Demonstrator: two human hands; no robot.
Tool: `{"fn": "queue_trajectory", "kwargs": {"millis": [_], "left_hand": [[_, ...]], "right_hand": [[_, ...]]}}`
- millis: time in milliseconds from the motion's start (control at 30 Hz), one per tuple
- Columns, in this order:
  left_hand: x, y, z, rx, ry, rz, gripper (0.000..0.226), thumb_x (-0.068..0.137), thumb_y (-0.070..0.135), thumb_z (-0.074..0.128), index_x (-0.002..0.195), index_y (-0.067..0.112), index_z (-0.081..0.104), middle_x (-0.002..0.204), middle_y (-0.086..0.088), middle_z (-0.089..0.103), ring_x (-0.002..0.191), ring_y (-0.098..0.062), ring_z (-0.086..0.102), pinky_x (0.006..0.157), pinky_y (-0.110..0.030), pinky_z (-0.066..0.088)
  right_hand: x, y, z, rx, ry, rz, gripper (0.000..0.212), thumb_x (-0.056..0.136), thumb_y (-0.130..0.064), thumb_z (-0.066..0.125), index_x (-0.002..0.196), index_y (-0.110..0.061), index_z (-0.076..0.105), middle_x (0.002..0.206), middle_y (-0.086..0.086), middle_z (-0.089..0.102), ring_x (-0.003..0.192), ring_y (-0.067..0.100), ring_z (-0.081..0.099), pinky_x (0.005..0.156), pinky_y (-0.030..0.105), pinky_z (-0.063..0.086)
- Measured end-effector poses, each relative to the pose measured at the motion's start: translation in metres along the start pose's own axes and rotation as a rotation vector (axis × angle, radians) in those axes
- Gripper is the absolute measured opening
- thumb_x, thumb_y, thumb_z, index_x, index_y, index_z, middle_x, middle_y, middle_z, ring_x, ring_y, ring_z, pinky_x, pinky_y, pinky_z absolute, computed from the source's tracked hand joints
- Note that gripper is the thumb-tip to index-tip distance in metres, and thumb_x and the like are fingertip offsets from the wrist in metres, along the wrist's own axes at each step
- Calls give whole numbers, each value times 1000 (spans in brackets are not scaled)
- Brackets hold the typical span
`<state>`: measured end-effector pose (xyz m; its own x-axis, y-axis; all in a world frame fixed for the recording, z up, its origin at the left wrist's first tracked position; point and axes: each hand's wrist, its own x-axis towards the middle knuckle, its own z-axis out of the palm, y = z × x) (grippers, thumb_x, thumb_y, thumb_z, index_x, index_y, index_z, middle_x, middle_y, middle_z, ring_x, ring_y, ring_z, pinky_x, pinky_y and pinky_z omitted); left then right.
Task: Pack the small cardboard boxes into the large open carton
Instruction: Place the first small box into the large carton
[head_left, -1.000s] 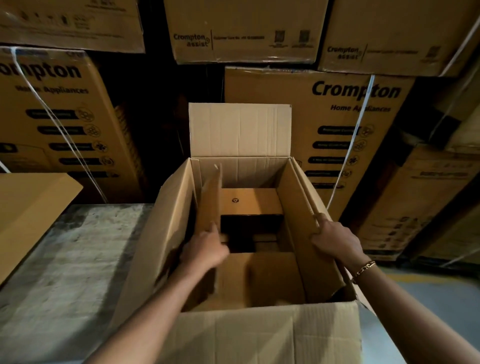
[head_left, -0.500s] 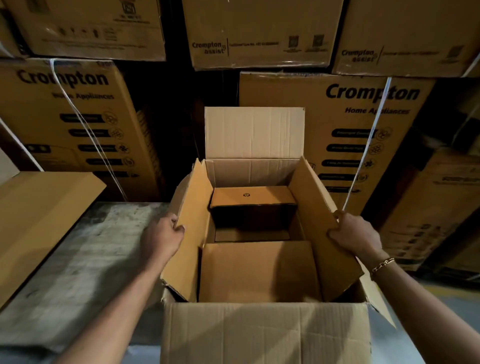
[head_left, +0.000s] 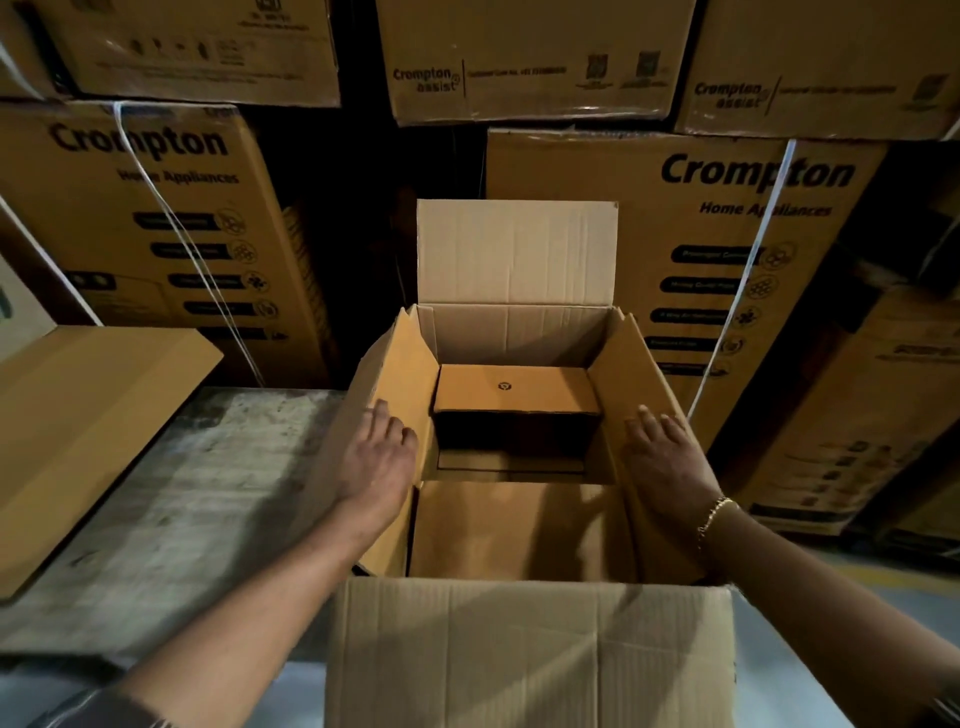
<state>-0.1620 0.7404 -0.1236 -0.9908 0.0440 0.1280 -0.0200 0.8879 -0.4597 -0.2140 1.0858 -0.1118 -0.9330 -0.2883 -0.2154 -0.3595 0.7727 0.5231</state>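
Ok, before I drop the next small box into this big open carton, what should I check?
Left brown cardboard side flap open: ok, left hand presses flat on it.
Right side flap open: ok, right hand flat on it.
Far flap upright, clear of opening: ok.
Space by small brown cardboard box with round mark: ok, dark gap in front.
Gap's depth: cannot tell.
Next box in hand: not ok.

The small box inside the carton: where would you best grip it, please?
Probably the small box by its near top edge, reaching down from the open near side: the carton hugs its back and ends, leaving only top and front free.
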Motion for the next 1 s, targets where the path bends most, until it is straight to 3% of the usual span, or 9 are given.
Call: {"fn": "queue_trajectory", "kwargs": {"millis": [100, 300, 400, 500, 667, 767, 833, 900, 1000], "left_hand": [[5, 21, 8, 12, -171, 117, 57, 93, 26, 55, 146, 12, 41, 150, -14, 43, 145, -37, 24, 120, -49, 9], [0, 33, 28, -343, -431, 209, 88, 85, 33, 57, 160, 19, 12, 164, -3, 23, 151, -24, 14, 122, -43, 5], [-6, 19, 14, -541, -358, 181, 77, 86, 42, 60, 154, 24, 29, 155, -2, 37, 143, -24, 30, 116, -40, 21], [-27, -6, -7, -639, -169, 149, 43, 87, 61, 58, 121, 35, 57, 129, 14, 55, 124, -13, 42, 105, -37, 30], [-70, -24, -21, -774, -176, 114, 70, 77, 90, 21, 79, 37, 68, 108, 13, 66, 115, -5, 49, 110, -35, 19], [-84, -15, -9, -787, -40, 9, 79, 74, 91, 19, 70, 32, 71, 102, 12, 71, 119, -10, 52, 115, -46, 19], [-91, -10, -5, -796, 15, -64, 65, 75, 83, 31, 93, 36, 72, 121, 9, 65, 130, -19, 47, 110, -51, 25], [-97, -7, -3, -784, -6, -158, 75, 75, 80, 33, 129, 35, 60, 153, -1, 40, 143, -27, 30, 111, -55, 23], [-106, -1, 1, -779, 25, -252, 83, 79, 76, 35, 148, 30, 38, 167, -11, 4, 150, -38, 13, 115, -56, 22]], "right_hand": [[16, -22, 4, 50, -158, -15, 56, 106, -35, 37, 157, -15, 30, 166, 15, 22, 155, 35, 11, 125, 48, 10], [15, -41, 7, 593, -270, 15, 44, 98, -40, 45, 137, -22, 49, 137, 6, 61, 132, 26, 52, 122, 50, 13], [4, -22, 3, 1073, -243, 96, 42, 100, -57, 46, 119, -24, 64, 115, 4, 68, 106, 22, 63, 101, 39, 44], [-17, 2, 1, 1413, -272, 151, 62, 83, -80, 53, 98, -25, 76, 107, 4, 68, 99, 24, 65, 96, 42, 50], [-64, 8, -1, 1267, -88, -18, 42, 85, -65, 61, 77, -25, 71, 80, 7, 72, 79, 31, 68, 80, 43, 55], [-79, -1, 0, 902, 132, -20, 24, 86, -54, 68, 104, -38, 66, 127, -10, 63, 126, 18, 56, 114, 51, 39], [-83, -4, 8, 856, 273, 102, 48, 85, -57, 68, 128, -38, 57, 152, -7, 39, 145, 25, 30, 119, 56, 23], [-90, -2, 9, 1086, 274, 227, 64, 82, -64, 64, 138, -35, 48, 157, -6, 28, 144, 29, 30, 114, 60, 34], [-97, -9, 11, 1526, 229, 301, 63, 81, -62, 61, 137, -42, 42, 152, -8, 30, 133, 27, 45, 94, 54, 55]]}}
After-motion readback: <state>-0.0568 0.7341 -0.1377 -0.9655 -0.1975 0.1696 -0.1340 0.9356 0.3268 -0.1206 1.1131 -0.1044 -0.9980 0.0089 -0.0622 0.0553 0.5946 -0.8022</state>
